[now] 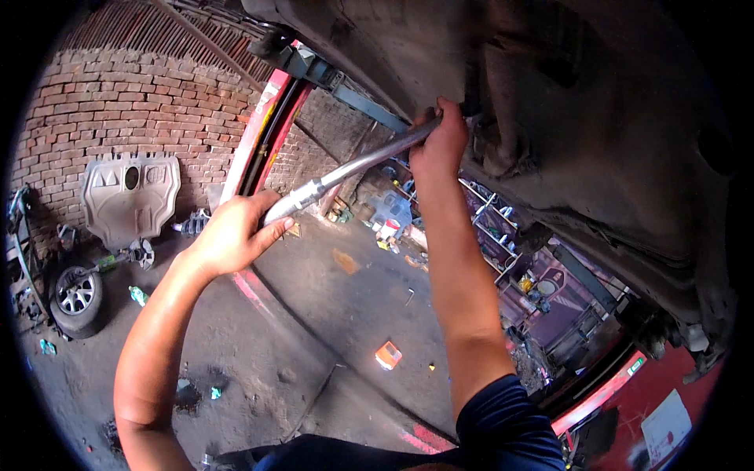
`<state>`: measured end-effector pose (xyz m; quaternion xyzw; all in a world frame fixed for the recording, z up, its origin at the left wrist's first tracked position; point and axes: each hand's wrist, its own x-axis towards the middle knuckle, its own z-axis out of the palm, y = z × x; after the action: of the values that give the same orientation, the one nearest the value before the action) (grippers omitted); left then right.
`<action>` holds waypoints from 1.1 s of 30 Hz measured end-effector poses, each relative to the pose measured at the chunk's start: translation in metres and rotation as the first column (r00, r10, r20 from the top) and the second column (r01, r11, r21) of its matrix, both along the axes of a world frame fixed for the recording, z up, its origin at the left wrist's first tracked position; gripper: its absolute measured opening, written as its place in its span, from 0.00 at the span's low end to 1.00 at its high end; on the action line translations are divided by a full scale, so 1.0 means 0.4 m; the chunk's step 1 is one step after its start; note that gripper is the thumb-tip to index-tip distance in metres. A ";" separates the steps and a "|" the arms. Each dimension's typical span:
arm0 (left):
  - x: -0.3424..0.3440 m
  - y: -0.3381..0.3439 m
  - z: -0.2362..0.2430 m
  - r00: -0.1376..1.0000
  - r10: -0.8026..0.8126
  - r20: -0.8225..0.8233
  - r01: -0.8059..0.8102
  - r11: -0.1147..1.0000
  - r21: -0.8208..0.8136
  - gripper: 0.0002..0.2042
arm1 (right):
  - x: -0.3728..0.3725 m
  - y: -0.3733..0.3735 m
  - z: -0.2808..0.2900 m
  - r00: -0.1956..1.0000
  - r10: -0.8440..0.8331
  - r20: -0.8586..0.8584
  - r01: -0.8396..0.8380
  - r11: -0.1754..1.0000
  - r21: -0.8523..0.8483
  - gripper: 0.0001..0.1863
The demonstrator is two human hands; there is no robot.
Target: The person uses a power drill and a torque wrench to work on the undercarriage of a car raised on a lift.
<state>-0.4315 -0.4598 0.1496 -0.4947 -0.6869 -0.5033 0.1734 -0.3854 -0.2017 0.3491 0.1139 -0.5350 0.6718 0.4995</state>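
Note:
A long metal bar, apparently a wrench handle, runs diagonally from lower left to upper right below a vehicle's dark underside. My left hand is closed on the bar's lower end, its thumb lying along the silver shaft. Higher up, my right hand grips the other end, close to the underbody. What the bar's upper end meets is hidden by that hand and shadow.
Red lift posts stand left and lower right, with a blue lift arm. By a brick wall are a grey metal shield and a wheel. Cluttered shelves stand beyond. An orange box lies on the floor.

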 end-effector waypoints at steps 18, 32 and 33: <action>-0.409 0.150 0.292 0.645 0.526 -0.554 -0.596 0.800 0.066 0.15 | -0.101 -0.074 0.056 0.837 -0.465 -0.288 0.485 0.874 -0.002 0.36; -0.061 0.213 0.478 0.586 -0.751 -0.303 0.618 0.172 0.767 0.20 | -0.174 0.110 0.053 0.731 -0.587 -0.349 0.677 0.688 0.262 0.21; -0.017 0.213 0.520 0.468 -0.802 -0.372 0.661 0.038 0.750 0.22 | -0.190 0.105 0.039 0.709 -0.620 -0.336 0.705 0.622 0.340 0.20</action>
<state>-0.4385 -0.3747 0.3574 -0.5859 -0.0163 -0.8088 0.0484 -0.4614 -0.1598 0.3645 0.0807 -0.6283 0.2843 0.7197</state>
